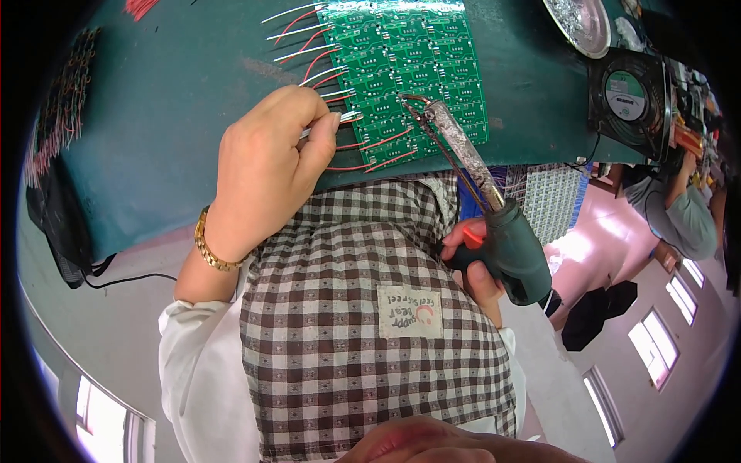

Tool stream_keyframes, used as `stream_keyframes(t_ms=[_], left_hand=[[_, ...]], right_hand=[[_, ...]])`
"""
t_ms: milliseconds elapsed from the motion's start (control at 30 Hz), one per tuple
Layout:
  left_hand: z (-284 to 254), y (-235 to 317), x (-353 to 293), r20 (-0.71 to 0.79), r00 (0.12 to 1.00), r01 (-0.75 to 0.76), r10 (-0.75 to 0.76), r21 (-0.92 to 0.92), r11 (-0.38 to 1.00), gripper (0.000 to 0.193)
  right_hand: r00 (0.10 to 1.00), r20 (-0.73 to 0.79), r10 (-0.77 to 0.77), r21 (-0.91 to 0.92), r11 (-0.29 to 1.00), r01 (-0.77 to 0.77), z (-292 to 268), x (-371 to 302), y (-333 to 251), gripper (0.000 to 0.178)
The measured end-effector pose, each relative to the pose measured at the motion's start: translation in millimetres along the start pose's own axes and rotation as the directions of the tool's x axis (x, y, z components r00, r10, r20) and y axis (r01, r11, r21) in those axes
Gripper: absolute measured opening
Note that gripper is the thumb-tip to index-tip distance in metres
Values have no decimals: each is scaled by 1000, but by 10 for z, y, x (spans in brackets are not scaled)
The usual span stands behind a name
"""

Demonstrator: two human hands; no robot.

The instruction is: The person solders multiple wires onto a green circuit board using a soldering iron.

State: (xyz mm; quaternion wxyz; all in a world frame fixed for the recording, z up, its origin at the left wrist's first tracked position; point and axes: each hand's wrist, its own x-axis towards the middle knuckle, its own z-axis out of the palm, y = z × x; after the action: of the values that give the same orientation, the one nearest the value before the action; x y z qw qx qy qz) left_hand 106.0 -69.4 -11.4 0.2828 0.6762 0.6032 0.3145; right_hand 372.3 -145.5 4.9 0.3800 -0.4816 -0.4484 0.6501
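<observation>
- Board [455, 65]: green PCB panel, lying on the desk [193, 46] at the near edge, ahead of the person, slightly right of centre.
- Left grip [266, 158]: closed, thumb and finger pinching white wire [350, 116] at the board's left edge. Fingers hide how many strands.
- Right grip [483, 284]: wrapped around the handle of the soldering gun [519, 251], a finger by the red trigger [472, 238]. Part of the hand is hidden behind the handle.
- Gun's tip is over the middle of the board, pointing away from the person. Can't tell if it touches.
- More white and red wires stick out left from the board's left edge, above the left grip; a few red ones lie across its near end.
- Far right of desk: metal dish [607, 40], black fan [625, 96] just nearer.
- Far left: wire bundle [62, 116], black bag [55, 231] below it.
- Right background: co-worker's grey sleeve [689, 224].
</observation>
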Motion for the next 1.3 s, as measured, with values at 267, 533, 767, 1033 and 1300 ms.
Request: stream_keyframes(t_ms=[267, 533, 767, 1033, 1300], left_hand=[[5, -9, 5, 11, 999, 47, -47, -3, 999, 10], [-10, 3, -14, 22, 998, 56, -56, -2, 998, 9], [-220, -116, -120, -152, 955, 239, -254, -111, 965, 11], [109, 71, -182, 0, 1000, -13, 13, -130, 991, 8], [134, 8, -168, -47, 999, 5, -11, -125, 992, 10]], right_hand=[[993, -21, 119, -38, 992, -120, 36, 24, 11, 55], [993, 85, 81, -31, 996, -79, -63, 39, 33, 39], [998, 64, 23, -22, 1000, -22, -119, -6, 47, 45], [996, 43, 83, 39, 996, -84, -127, -83, 1, 44], [980, 90, 178, -85, 982, -171, -147, -110, 16, 48]])
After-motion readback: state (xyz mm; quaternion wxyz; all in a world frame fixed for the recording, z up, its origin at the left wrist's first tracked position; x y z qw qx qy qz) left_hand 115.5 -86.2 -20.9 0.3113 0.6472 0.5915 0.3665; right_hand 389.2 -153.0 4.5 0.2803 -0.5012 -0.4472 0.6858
